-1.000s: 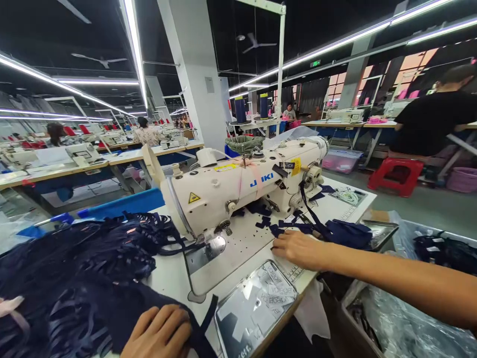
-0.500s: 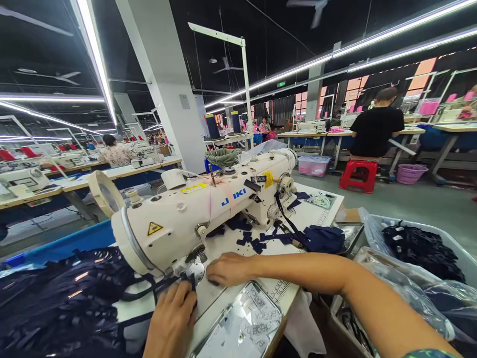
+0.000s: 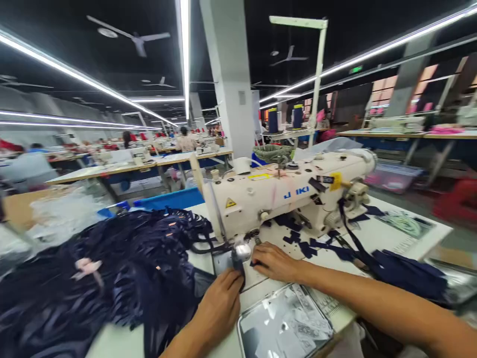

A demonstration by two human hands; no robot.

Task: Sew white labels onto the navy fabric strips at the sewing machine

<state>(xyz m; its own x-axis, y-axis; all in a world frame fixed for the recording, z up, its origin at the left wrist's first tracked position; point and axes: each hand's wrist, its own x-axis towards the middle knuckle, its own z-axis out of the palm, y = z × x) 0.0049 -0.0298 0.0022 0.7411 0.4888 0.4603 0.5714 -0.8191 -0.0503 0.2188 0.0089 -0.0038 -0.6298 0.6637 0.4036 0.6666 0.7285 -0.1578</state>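
Observation:
A white sewing machine (image 3: pixel 257 196) stands on the table, its needle end above a shiny metal plate (image 3: pixel 244 252). My left hand (image 3: pixel 222 298) is closed on a dark navy fabric strip (image 3: pixel 237 263) just in front of that plate. To the right of the plate, my right hand (image 3: pixel 278 262) rests with its fingers bent together. A small dark bit shows under those fingertips, too little to name. Beside my left hand spreads a large heap of navy straps and fabric (image 3: pixel 122 263), slightly blurred.
A metal tray (image 3: pixel 283 323) holding printed labels lies close in front of my hands. Small navy scraps (image 3: pixel 307 248) are scattered by the machine, and a navy cloth bundle (image 3: pixel 406 271) lies to the right. Thread cones (image 3: pixel 273 122) and other sewing tables (image 3: pixel 179 158) stand behind.
The view has swung left, so the machine and both hands sit further right and more of the navy heap shows. Both hands stay near the needle plate, the left still holding the fabric strip.

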